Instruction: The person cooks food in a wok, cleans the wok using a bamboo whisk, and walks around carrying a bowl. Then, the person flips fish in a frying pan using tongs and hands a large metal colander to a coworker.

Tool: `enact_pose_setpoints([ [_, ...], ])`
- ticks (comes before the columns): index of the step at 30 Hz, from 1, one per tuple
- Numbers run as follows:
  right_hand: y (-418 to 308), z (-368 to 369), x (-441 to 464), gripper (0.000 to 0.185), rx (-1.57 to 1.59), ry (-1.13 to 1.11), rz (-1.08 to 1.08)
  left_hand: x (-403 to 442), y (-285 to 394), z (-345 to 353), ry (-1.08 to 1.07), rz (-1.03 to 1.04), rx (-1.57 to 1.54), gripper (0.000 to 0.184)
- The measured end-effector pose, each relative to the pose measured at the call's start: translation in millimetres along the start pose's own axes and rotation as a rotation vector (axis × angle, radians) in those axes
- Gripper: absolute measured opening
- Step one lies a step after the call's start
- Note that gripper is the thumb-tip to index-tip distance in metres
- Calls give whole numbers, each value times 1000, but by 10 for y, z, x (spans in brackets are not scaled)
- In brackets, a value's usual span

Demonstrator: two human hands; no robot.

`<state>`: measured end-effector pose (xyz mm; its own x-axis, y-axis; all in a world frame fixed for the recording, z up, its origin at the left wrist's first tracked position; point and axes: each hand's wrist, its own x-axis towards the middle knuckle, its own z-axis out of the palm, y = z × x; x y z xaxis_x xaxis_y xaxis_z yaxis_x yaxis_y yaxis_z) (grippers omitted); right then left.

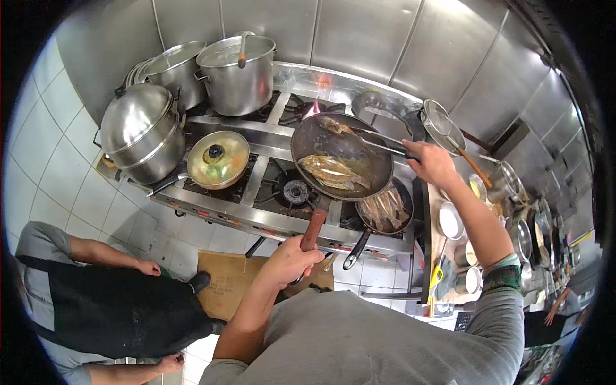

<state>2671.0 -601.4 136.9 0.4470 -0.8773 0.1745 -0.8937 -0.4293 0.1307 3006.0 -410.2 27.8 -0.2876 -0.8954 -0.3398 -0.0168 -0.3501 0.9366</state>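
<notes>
My left hand (292, 262) is wrapped around the brown handle of a large dark frying pan (301, 144), which is tilted above the stove. Two pieces of fish lie in it: a browned whole-looking fish (335, 173) near the front and a smaller piece (335, 126) toward the back rim. My right hand (431, 163) grips long metal tongs (378, 140) from the right side. Their tips reach the smaller piece; whether they pinch it I cannot tell. Just below and right, a second pan (407, 192) with several browned fish (384, 208) sits on the stove.
A flame (313, 110) burns behind the frying pan. A lidded pan (218, 159), a domed steamer pot (144, 138) and a tall stockpot (236, 80) stand on the left. White bowls (451, 221) line the right counter. Another person in a black apron (122, 308) stands at left.
</notes>
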Motion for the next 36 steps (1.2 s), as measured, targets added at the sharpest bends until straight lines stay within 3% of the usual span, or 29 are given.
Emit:
enact_pose_setpoints([
  [11,224,-480,207,48,278,-273,25,-45,-62,-45,-29,-6,13,17],
  [14,552,-296,333,48,401,-271,-152,-66,-97,-50,-36,5,-12,17],
  [17,554,-410,468,48,525,-438,-40,-108,-104,-60,-46,-18,-19,16],
  [21,529,-474,692,46,489,-460,-117,-129,-177,-51,-70,-20,-63,18],
  [25,605,-451,996,47,541,-627,-19,-165,-179,-42,-48,-58,-90,18],
  [36,774,-576,759,54,520,-472,60,-135,-358,-82,-12,-64,-139,17],
])
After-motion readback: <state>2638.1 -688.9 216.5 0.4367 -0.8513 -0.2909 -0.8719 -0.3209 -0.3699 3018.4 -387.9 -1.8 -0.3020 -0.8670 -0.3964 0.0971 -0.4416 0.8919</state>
